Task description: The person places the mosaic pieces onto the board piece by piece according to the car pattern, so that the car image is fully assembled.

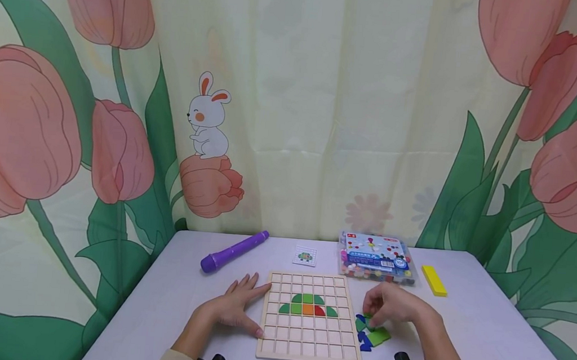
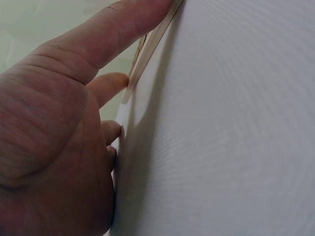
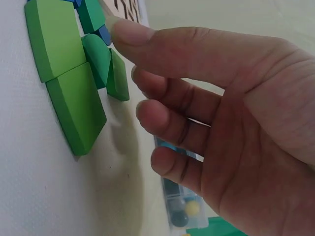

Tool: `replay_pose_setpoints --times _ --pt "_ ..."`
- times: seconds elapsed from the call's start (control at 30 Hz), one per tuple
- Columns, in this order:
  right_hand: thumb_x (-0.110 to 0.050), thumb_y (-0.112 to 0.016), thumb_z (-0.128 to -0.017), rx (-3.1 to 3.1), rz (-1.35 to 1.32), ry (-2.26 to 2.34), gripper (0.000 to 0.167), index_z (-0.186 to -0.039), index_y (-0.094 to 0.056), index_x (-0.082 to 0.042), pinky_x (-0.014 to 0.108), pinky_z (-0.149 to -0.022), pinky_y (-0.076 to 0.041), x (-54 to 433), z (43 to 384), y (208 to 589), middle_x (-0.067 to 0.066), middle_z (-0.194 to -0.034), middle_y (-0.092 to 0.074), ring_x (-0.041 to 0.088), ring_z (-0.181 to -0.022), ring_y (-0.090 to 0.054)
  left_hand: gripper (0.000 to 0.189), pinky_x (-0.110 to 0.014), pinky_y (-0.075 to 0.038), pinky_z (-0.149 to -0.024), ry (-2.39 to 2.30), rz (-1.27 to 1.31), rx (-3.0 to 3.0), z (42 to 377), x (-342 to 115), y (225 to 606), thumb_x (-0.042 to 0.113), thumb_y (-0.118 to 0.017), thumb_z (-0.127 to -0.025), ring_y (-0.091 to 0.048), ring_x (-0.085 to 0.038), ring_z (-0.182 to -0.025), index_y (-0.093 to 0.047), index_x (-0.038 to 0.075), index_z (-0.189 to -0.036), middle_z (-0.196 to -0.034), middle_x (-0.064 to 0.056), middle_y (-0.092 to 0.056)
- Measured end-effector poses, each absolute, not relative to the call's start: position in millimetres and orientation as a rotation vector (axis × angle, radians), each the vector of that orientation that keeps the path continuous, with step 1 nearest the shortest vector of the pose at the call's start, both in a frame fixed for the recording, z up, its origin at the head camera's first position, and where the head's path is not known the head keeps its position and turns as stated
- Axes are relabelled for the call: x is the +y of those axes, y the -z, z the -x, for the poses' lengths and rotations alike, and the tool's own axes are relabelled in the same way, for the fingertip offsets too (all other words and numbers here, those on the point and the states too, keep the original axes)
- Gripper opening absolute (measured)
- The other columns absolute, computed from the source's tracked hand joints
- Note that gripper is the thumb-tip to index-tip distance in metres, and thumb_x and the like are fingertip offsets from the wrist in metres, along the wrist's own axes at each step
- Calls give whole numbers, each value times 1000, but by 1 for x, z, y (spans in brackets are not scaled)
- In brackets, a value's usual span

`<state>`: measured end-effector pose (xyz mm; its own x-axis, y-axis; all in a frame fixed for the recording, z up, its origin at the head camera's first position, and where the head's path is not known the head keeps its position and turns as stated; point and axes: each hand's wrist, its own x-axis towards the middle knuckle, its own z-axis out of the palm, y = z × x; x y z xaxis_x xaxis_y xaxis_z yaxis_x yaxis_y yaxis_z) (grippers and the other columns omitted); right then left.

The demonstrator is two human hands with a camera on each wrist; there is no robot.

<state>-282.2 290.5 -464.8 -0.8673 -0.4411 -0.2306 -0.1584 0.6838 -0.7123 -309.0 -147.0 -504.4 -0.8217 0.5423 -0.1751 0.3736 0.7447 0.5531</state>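
Note:
In the head view a wooden grid board (image 1: 310, 351) lies at the middle of the table, with green, orange and red pieces (image 1: 307, 304) set in a dome shape in its cells. My left hand (image 1: 235, 304) is spread along the board's left side, thumb and forefinger at its edge. To the right, my right hand (image 1: 393, 305) hovers low over a small pile of loose pieces. Its fingers are loosely bent, thumb tip close to a blue piece (image 3: 104, 35) and a rounded green piece (image 3: 97, 59); the forefinger is mostly hidden. Light green squares (image 3: 78, 110) lie beside them.
Behind the board lies a small pattern card (image 1: 305, 256). A purple microphone-shaped stick (image 1: 234, 251) is at back left. A clear box of coloured beads (image 1: 378, 259) stands at back right, beside a yellow block (image 1: 434, 281). A printed curtain (image 1: 293, 118) hangs behind the table.

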Motion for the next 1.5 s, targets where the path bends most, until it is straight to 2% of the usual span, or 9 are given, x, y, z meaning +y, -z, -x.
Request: replay_pose_setpoints --times 0.63,1.5 --pt "0 -90 -75 2556 388 950 22 -88 -74 -9 30 -68 -46 285 280 469 2 -74 -63 20 -75 -57 116 -65 1 -128 -732 -699 2622 309 -146 505 62 -90 -68 2 -41 -162 -33 31 -164 -175 -18 -7" --pt "-2 -92 -73 2629 242 925 26 -89 -74 -13 31 -70 -47 279 281 469 5 -79 -63 20 -80 -56 118 -64 1 -129 -729 -703 2622 311 -148 508 66 -89 -67 3 -40 -163 -32 31 -164 -176 -17 -6"
